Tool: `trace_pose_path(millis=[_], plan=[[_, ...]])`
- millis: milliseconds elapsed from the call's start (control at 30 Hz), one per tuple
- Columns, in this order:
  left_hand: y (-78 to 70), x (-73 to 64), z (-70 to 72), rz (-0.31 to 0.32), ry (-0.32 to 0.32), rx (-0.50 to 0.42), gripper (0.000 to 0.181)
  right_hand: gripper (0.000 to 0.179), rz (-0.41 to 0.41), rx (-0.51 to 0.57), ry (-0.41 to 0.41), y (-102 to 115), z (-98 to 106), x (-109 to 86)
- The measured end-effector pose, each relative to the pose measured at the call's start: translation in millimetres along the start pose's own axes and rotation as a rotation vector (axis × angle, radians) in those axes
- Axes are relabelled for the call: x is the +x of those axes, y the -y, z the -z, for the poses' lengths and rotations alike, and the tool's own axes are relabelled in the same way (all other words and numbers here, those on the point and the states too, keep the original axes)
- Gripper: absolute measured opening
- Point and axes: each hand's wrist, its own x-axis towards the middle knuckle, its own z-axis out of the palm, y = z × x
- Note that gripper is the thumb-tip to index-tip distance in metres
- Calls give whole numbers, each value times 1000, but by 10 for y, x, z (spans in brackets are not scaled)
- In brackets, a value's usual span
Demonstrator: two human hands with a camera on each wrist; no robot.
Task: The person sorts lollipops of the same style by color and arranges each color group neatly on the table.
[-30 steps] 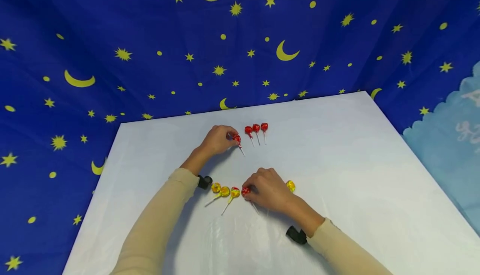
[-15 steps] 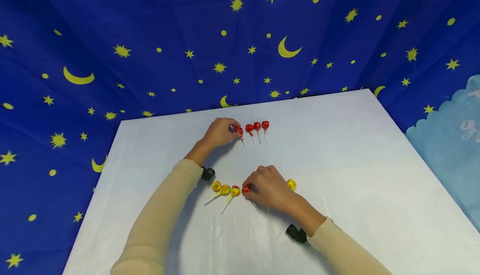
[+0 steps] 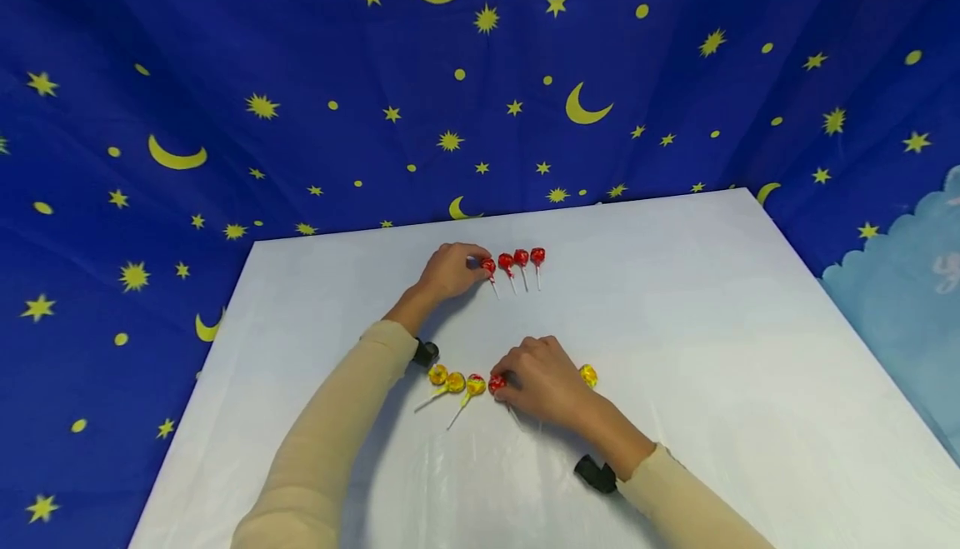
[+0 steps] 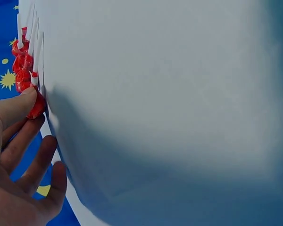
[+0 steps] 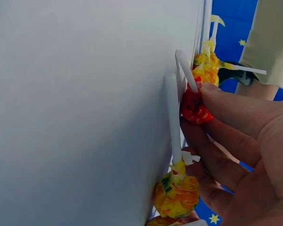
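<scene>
At the back of the table my left hand (image 3: 452,271) pinches the head of a red-wrapped lollipop (image 4: 36,107) between thumb and fingers. It is the left end of a row, beside several other red lollipops (image 3: 522,258) with sticks pointing toward me. Nearer the front, my right hand (image 3: 546,381) pinches another red lollipop (image 5: 195,109) by its head. Yellow lollipops (image 3: 455,381) lie just left of that hand. On its other side a yellow head (image 3: 588,376) shows, partly covered by the hand; the right wrist view shows a yellow lollipop (image 5: 176,195) close under the fingers.
The white table (image 3: 712,324) reaches back to a dark blue curtain (image 3: 337,57) with yellow moons and stars. A light blue cloth (image 3: 900,299) hangs at the right. Black wrist cameras (image 3: 596,474) sit under both wrists.
My left hand has carried its red lollipop back and to the right, up beside the red row. The right hand stays in place on its red lollipop. The head view has shifted slightly.
</scene>
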Motion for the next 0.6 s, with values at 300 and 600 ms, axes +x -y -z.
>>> trace_pose_path(millis=[300,600], plan=[[-12,-5,-55,11,-14,73,32,22,-1,11,-10,28,-5,-7],[-33,-29,8,14,-8,21,36,21,-33,3,7,12,7,-13]])
